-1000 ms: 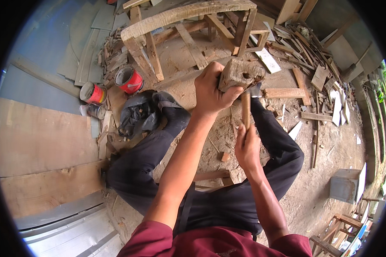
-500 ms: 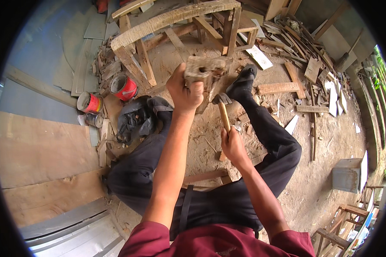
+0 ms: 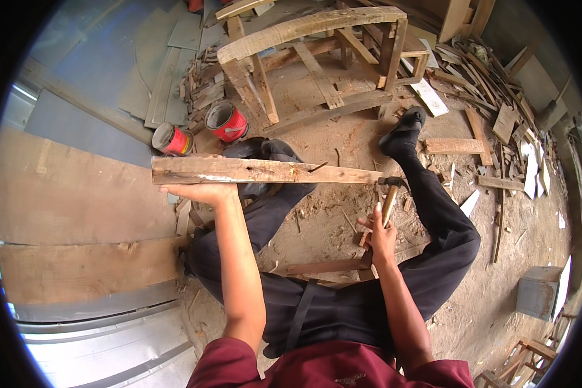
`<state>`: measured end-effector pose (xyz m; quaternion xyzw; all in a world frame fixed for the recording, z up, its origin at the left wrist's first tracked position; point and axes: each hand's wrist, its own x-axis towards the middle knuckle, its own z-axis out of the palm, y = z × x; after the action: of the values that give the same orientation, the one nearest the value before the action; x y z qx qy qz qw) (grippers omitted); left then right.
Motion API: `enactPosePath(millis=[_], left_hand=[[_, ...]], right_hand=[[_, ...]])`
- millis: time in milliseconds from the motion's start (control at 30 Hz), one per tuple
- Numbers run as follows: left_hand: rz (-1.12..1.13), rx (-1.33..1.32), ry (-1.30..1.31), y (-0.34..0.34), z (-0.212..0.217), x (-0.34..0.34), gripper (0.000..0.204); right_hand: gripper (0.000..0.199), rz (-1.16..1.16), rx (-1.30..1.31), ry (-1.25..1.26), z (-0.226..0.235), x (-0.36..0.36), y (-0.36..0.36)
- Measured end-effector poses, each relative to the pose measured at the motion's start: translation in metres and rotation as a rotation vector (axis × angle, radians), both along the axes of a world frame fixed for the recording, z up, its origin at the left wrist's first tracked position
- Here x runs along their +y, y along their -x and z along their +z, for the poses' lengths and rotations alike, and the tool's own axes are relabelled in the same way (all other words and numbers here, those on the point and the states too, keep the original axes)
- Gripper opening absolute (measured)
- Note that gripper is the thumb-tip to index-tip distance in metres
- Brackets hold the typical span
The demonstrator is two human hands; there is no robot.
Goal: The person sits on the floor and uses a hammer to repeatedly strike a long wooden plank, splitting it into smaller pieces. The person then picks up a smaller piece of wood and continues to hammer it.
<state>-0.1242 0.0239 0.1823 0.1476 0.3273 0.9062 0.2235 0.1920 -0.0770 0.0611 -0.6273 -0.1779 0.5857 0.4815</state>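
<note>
Head view: the rough, weathered wooden plank [image 3: 265, 171] is now presented lengthwise, stretched level across the lap, whereas half a second ago only its blunt end was turned toward the camera, gripped up near the unfinished curved-top wooden chair frame [image 3: 317, 64]. The plank has thus been swung round and lowered, so that its long face and a bent nail standing out of it near the middle are exposed; this is judged to make the nail and the plank's right end reachable by the hammer.

The plank is carried from beneath by the left hand [image 3: 197, 191], near its left end: the palm is pressed against the underside and the fingers are curled round the far edge, mostly hidden behind the wood. The right end of the plank is unsupported and lies just beside the metal head of the wooden-handled claw hammer [image 3: 389, 197], seemingly touching it, though contact cannot be told for certain.

The hammer is held upright by the right hand [image 3: 380, 236], the fingers closed round the lower handle, the head raised to the level of the plank.

Two red tin cans [image 3: 200, 129] stand on the dirt floor [image 3: 498, 284] beyond the left knee, and scrap wood offcuts [image 3: 498, 116] are scattered at the right.
</note>
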Motion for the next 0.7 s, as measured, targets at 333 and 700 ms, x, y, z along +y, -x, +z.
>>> enactPosePath(millis=[333,700], left_hand=[[-0.022,-0.166,-0.132,0.016,-0.046,-0.048,0.086],[-0.630,0.183,-0.577,0.006,-0.069,-0.059,0.052]], right_hand=[[0.073,-0.387,0.255,-0.115,0.020,0.051,0.018],[0.035,-0.405,0.182,0.030,-0.052,0.080,0.031]])
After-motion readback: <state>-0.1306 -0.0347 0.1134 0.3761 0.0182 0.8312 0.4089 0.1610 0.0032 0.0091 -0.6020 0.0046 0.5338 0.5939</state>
